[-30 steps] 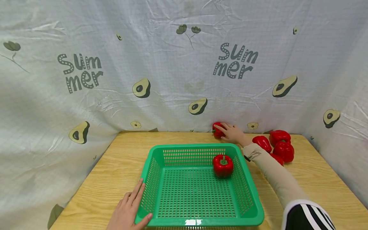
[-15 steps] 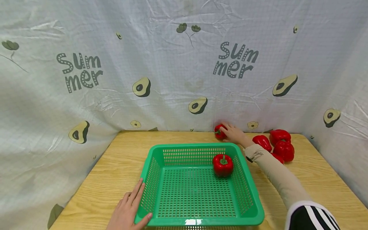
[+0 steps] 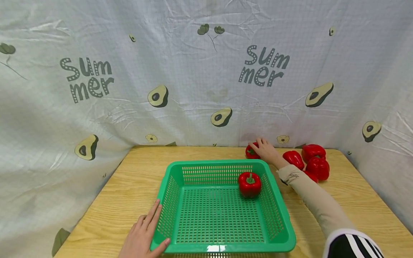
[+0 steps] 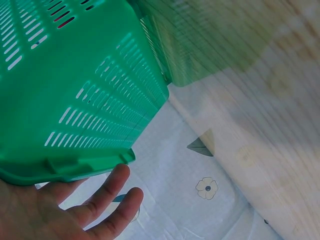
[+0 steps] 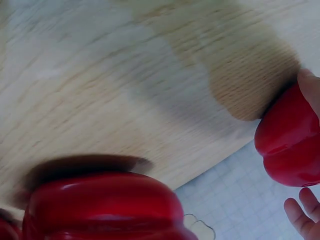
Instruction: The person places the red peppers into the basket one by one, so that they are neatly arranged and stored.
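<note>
- Evidently as a screen, a printed cloth point(image 3: 187, 57) is hung at the back.
- A wooden desk point(image 3: 135, 179) is used as flat support for everything.
- A green basket point(image 3: 245, 248) is set centrally near the front, probably for easy reach.
- Four red peppers point(image 3: 318, 169) are clustered to its right, partly covered by a sleeve point(image 3: 317, 200); they are apparently steadied by one another.
- The left hand point(image 3: 142, 234) is laid at the basket's near left corner, its grip spread with fingers straight, likely so that sliding is prevented.
- The right hand point(image 3: 268, 154) is stretched past the far rim; its grip is wrapped round a lone pepper point(image 3: 249, 152) at the desk's back edge, seemingly so that rolling is stopped.
- One upright pepper point(image 3: 249, 186) is stood toward the basket's far right corner, stem uppermost.
</note>
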A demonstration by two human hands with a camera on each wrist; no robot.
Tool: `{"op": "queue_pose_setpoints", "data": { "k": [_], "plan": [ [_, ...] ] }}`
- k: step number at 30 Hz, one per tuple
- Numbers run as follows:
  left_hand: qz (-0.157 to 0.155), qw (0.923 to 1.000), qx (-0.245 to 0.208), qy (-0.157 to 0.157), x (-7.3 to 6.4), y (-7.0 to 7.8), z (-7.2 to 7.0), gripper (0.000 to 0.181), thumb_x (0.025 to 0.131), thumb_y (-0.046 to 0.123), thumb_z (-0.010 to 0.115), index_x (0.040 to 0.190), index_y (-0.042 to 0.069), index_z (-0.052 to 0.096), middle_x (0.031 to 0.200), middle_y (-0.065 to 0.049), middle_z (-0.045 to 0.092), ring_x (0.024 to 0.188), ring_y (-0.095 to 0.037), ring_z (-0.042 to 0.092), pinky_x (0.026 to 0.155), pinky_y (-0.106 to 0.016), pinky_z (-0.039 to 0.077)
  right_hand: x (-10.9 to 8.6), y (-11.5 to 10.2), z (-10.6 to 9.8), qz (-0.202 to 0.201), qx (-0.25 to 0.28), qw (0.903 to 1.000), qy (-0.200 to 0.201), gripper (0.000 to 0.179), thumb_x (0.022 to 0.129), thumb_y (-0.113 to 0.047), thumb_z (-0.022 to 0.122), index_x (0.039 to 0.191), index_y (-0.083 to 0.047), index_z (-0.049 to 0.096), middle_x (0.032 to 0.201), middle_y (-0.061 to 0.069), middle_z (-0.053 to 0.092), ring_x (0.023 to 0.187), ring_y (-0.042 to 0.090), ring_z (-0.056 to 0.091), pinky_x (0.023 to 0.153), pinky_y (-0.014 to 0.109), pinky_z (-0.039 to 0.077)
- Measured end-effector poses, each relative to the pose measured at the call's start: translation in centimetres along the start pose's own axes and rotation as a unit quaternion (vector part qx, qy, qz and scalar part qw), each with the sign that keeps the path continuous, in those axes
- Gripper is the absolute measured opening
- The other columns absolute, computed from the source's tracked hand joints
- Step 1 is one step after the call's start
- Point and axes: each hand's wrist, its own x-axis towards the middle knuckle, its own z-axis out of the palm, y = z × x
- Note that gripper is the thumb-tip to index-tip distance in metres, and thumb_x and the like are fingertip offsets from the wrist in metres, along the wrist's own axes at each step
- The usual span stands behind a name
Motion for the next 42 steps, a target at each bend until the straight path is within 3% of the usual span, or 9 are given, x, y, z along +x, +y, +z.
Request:
{"op": "queue_pose_setpoints", "data": {
  "k": [7, 12, 19, 26, 32, 42],
  "plan": [
    [0.000, 1.0000, -0.001, 0.005, -0.1, -0.1, 0.0, 0.084, 0.071, 0.052, 0.063, 0.137, 0.007, 0.036, 0.145, -0.001, 0.029, 0.088, -0.017, 0.049, 0.060, -0.033, 0.040, -0.2, 0.3, 0.1, -0.013, -0.007, 0.9998, 0.013, 0.058, 0.075, -0.023, 0.070, 0.124, -0.004, 0.046, 0.122, 0.021, 0.047, 0.106, 0.037, 0.044, 0.083, 0.048, 0.046],
    [0.003, 1.0000, -0.001, 0.008, 0.0, -0.1, 0.1, 0.083, 0.071, 0.052, 0.063, 0.136, 0.006, 0.036, 0.144, -0.002, 0.031, 0.088, -0.017, 0.050, 0.061, -0.033, 0.041, -0.4, 0.3, -0.4, -0.019, -0.035, 0.9992, -0.003, 0.064, 0.074, -0.030, 0.071, 0.124, 0.000, 0.045, 0.119, 0.016, 0.051, 0.103, 0.034, 0.044, 0.084, 0.045, 0.045],
    [0.001, 0.9999, -0.003, 0.010, 0.1, 0.0, 0.1, 0.084, 0.071, 0.052, 0.064, 0.136, 0.006, 0.037, 0.143, -0.004, 0.032, 0.088, -0.018, 0.051, 0.062, -0.034, 0.042, -0.6, 1.1, -1.4, -0.010, 0.005, 0.9999, 0.002, 0.080, 0.065, -0.042, 0.076, 0.124, 0.001, 0.044, 0.119, 0.016, 0.050, 0.104, 0.034, 0.045, 0.085, 0.047, 0.043],
    [-0.002, 0.9999, 0.000, 0.014, 0.1, -0.1, 0.4, 0.083, 0.070, 0.051, 0.065, 0.136, 0.007, 0.037, 0.143, -0.004, 0.034, 0.087, -0.018, 0.051, 0.061, -0.033, 0.041, -0.5, 2.0, -2.3, -0.037, 0.012, 0.9971, 0.065, 0.073, 0.065, -0.042, 0.075, 0.123, -0.006, 0.051, 0.108, 0.016, 0.052, 0.094, 0.033, 0.048, 0.074, 0.047, 0.046],
    [-0.002, 0.9999, -0.006, 0.013, 0.1, 0.0, 0.2, 0.082, 0.071, 0.050, 0.065, 0.136, 0.006, 0.037, 0.143, -0.004, 0.033, 0.088, -0.019, 0.052, 0.062, -0.035, 0.042, -0.4, 2.5, -3.4, -0.041, 0.007, 0.9971, 0.065, 0.067, 0.067, -0.041, 0.074, 0.122, -0.009, 0.052, 0.102, 0.019, 0.050, 0.089, 0.035, 0.048, 0.075, 0.048, 0.043],
    [-0.005, 1.0000, -0.004, 0.007, 0.1, 0.2, 0.1, 0.082, 0.072, 0.050, 0.065, 0.136, 0.006, 0.037, 0.143, -0.005, 0.033, 0.090, -0.022, 0.053, 0.065, -0.037, 0.044, -0.7, 2.7, -5.1, -0.033, 0.015, 0.9960, 0.081, 0.070, 0.066, -0.037, 0.076, 0.122, -0.006, 0.049, 0.110, 0.024, 0.047, 0.096, 0.038, 0.044, 0.078, 0.053, 0.032]
  ]
}}
